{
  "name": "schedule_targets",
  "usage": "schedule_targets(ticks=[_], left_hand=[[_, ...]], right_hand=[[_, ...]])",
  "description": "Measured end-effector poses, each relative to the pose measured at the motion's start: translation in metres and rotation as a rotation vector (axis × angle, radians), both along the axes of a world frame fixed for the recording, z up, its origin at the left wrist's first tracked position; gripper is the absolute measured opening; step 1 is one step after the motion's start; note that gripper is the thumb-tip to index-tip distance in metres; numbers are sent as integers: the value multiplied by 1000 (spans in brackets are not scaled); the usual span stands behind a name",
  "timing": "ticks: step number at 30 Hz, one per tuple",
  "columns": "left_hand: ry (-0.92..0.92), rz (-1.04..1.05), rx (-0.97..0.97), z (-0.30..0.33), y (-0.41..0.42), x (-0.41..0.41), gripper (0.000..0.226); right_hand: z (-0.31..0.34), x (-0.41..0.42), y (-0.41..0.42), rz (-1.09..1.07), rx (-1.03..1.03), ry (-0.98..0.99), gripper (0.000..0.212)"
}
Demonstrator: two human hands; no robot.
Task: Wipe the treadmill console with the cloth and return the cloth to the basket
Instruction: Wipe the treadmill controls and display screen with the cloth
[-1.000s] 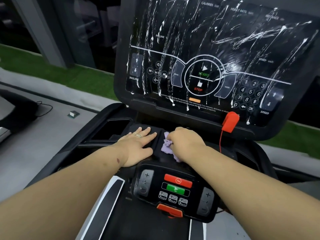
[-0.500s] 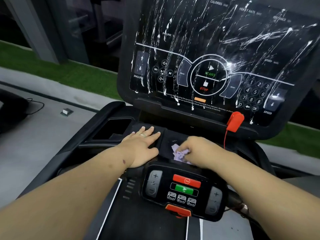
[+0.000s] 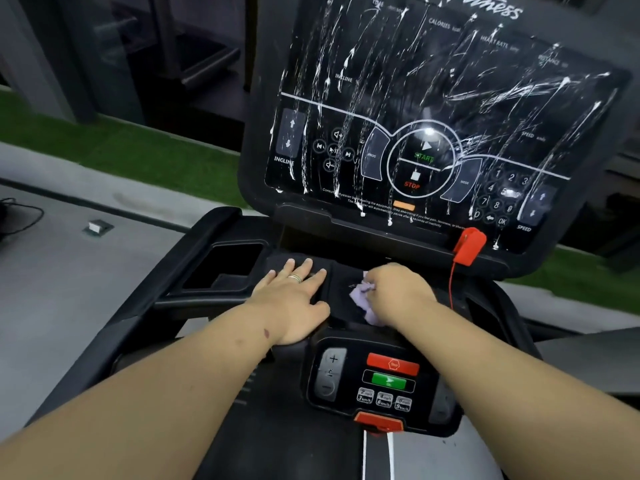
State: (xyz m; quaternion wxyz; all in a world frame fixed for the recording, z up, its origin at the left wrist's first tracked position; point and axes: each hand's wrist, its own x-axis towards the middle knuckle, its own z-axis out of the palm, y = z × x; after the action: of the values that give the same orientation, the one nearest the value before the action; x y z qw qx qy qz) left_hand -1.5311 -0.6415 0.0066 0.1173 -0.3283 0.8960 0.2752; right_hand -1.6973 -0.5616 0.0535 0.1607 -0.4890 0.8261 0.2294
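Observation:
The treadmill console (image 3: pixel 433 109) stands tilted ahead, its black screen streaked with white runs. Below it, on the flat black ledge (image 3: pixel 341 278), my right hand (image 3: pixel 398 292) grips a crumpled lilac cloth (image 3: pixel 360 299) and presses it onto the ledge. My left hand (image 3: pixel 294 296) lies flat on the ledge just left of the cloth, fingers straight, a ring on one finger. No basket is in view.
A small control panel (image 3: pixel 377 379) with red and green buttons sits below my hands. A red safety clip (image 3: pixel 469 245) with a cord hangs at the console's lower right. A cup-holder recess (image 3: pixel 225 265) lies left of my left hand.
My right hand shifted the cloth to the right along the ledge over the last second. My left hand stayed flat in place. My view tilted up slightly.

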Motion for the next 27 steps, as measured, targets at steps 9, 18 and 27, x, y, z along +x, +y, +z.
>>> schedule_targets(ticks=[9,18,27], left_hand=[[22,-16,22,-3,-2,1,70],[16,-26,20,-2,-3,1,71],[28,-7,13,-4,-2,1,70]], right_hand=[[-6,1,-4,28,-41,12,8],[5,8,-23,-70,312,0,36],[-17,-10,-23,299,378,151,26]])
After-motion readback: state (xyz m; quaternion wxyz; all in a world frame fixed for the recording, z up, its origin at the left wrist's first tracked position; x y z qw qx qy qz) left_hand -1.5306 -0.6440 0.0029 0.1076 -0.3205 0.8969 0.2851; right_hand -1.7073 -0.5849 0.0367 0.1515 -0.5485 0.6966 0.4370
